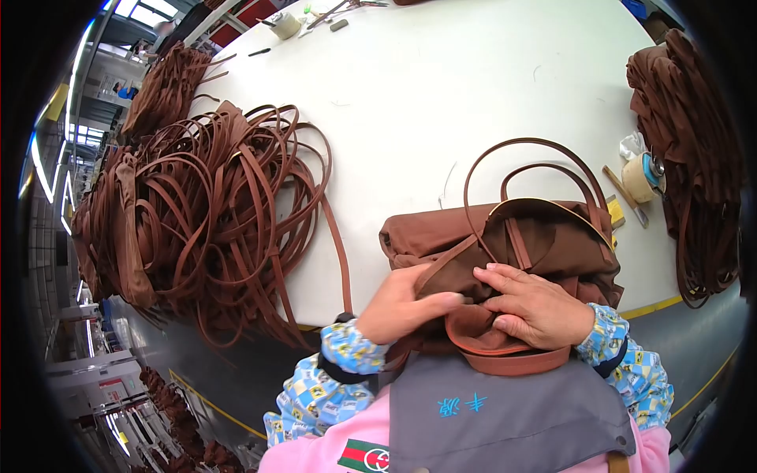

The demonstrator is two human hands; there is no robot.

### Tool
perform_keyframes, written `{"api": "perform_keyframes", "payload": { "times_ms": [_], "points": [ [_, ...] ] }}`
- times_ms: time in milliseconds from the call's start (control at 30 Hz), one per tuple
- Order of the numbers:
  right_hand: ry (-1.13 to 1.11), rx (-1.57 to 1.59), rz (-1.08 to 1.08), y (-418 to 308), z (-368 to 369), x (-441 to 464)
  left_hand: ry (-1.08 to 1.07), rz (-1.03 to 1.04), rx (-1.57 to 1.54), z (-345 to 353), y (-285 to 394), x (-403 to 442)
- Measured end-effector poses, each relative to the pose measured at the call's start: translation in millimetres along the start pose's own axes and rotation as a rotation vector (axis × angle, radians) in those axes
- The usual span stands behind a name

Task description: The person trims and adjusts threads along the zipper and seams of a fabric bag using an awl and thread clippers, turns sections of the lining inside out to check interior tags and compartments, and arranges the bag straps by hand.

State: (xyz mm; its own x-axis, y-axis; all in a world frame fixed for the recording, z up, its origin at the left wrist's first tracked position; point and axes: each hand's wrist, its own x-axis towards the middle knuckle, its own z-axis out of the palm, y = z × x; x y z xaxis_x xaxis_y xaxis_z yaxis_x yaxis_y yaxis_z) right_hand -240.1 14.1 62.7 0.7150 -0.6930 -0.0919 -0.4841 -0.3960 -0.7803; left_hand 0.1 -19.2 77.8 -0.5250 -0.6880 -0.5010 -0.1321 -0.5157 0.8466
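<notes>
While left hand point(400, 306) points thumb inward, right hand point(539, 309) lies fingers-extended on brown bag point(546, 244); either grip's closure unclear.

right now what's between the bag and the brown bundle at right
In the head view, right of the bag: yellow item, wooden-handled tool, roll, crumpled white scrap.

Bright, cool, even light falls across the white counter point(410, 102), pale and nearly washed out. At left, the tube lights point(41, 169) and far windows point(147, 13) glare white, the tubes drawn into slanting streaks. The brown bag point(544, 246) darkens into shadow at its opening, and the grey surface point(229, 363) below the counter's near edge looks dim. The left hand point(402, 306) and right hand point(542, 314) are fairly sharp; the left background is soft. Black closes around the corners, with outer edges strongly bowed
</notes>
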Motion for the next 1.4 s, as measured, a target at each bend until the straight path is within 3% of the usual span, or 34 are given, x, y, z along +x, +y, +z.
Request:
{"api": "perform_keyframes", "payload": {
  "times_ms": [100,200,233,300,333,500,633,700,767,833,1033,1267,1400],
  "points": [
    [0.039,-0.042,0.029,-2,2,0,-0.028,0.103,0.084,7,-8,15],
    [0.079,-0.093,0.076,-5,-1,-9,0.382,0.236,0.328,6,-20,20],
    [0.08,-0.119,0.102,-5,-1,-13,0.374,0.232,0.329,3,-24,22],
    [0.173,-0.164,0.116,-4,2,-20,0.601,0.278,0.442,-3,-29,23],
    [0.086,-0.158,0.178,-3,-1,-23,0.672,0.335,0.471,0,-27,24],
    [-0.026,-0.142,0.202,1,-5,-28,0.696,0.3,0.514,-6,-21,24],
    [0.048,-0.111,0.142,6,-3,-22,0.75,0.276,0.626,3,-6,21],
    [-0.125,-0.143,0.295,4,-11,-11,0.784,0.757,1.007,8,4,20],
    [-0.115,-0.114,0.314,8,-13,4,0.377,0.769,0.95,17,11,16],
    [-0.222,-0.099,0.367,14,-14,20,0.025,0.586,1.158,30,8,14],
    [-0.16,-0.078,0.472,26,-26,40,-0.369,0.369,1.266,21,6,11],
    [-0.251,0.006,0.522,28,-31,48,-0.316,0.422,1.255,18,-2,8],
    [-0.219,0.026,0.51,31,-27,46,-0.117,0.5,0.951,15,-6,-3]
  ]
}}
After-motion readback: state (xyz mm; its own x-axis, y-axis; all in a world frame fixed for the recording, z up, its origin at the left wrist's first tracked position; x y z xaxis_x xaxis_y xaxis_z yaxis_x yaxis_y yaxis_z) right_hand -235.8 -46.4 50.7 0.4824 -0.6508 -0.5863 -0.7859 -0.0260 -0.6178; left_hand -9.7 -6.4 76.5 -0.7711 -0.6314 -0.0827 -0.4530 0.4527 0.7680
